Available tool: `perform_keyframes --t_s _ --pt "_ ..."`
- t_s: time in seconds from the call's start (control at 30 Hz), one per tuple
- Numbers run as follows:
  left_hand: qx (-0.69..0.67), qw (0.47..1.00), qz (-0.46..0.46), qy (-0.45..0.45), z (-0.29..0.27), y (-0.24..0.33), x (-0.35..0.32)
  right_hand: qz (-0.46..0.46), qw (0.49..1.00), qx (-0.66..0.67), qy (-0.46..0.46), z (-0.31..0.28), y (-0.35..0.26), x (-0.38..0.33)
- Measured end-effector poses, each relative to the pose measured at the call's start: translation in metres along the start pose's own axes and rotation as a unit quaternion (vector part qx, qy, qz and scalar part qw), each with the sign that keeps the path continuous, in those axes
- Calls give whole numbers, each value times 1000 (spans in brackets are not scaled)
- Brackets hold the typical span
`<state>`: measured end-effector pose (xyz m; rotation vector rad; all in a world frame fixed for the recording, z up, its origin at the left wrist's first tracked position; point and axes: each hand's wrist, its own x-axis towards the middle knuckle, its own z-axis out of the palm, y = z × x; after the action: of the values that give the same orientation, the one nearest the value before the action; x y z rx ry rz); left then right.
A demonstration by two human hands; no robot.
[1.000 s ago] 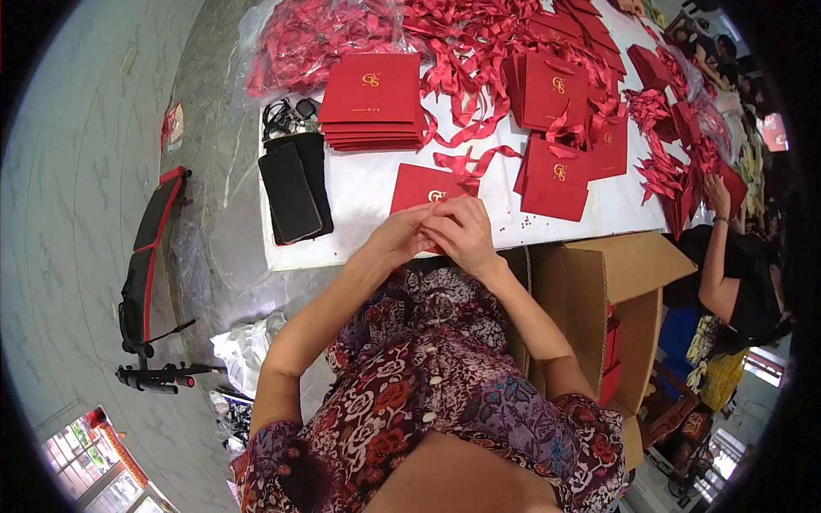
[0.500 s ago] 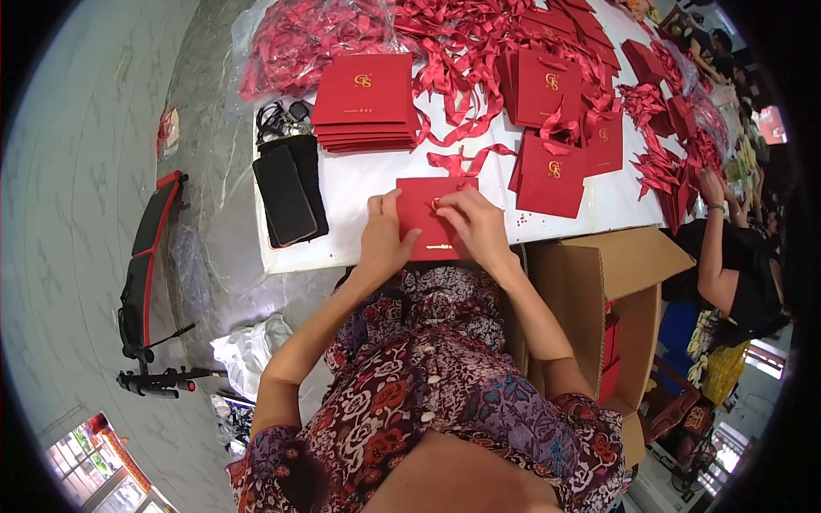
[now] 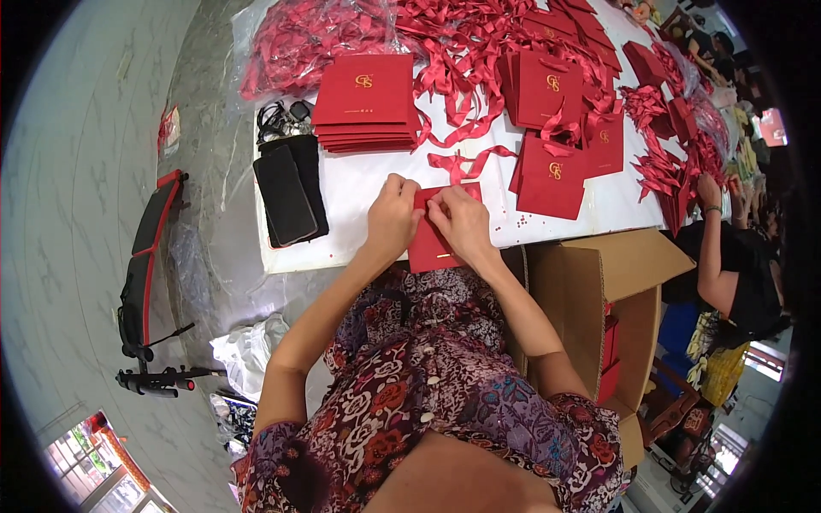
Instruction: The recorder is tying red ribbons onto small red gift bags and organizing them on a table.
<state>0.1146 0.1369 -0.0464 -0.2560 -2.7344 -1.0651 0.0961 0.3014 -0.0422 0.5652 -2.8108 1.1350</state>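
A flat red paper bag [image 3: 430, 248] lies on the near edge of the white table, slightly tilted, a small gold mark near its lower end. My left hand [image 3: 394, 212] is closed at the bag's upper left edge, its fingers curled and thumb on the bag. My right hand [image 3: 463, 219] rests over the bag's upper right part, fingers bent in a pinch. Whatever sits between its fingertips is hidden. Just beyond the bag a loose red ribbon [image 3: 492, 152] loops across the table.
Left of my hands lies a black phone [image 3: 286, 198] on a dark cloth. A stack of red bags [image 3: 363, 98] stands behind, with ribbons [image 3: 325, 38] in clear plastic. More bags [image 3: 552, 184] lie right. An open cardboard box [image 3: 560, 299] stands beside me; a co-worker's arm [image 3: 711, 256] is farther right.
My left hand has moved up and right, its fingers curling in. My right hand has shifted slightly left, closer to it. The bag has slid toward me and turned a little.
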Motion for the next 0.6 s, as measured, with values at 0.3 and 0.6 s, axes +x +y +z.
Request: perform_keyframes --t_s 0.3,0.6 --pt "-41 999 -17 -13 -4 1 3 -103 992 15 77 9 -2 -4" --pt "-27 999 6 31 -9 14 3 -50 994 -10 93 7 -17 -6"
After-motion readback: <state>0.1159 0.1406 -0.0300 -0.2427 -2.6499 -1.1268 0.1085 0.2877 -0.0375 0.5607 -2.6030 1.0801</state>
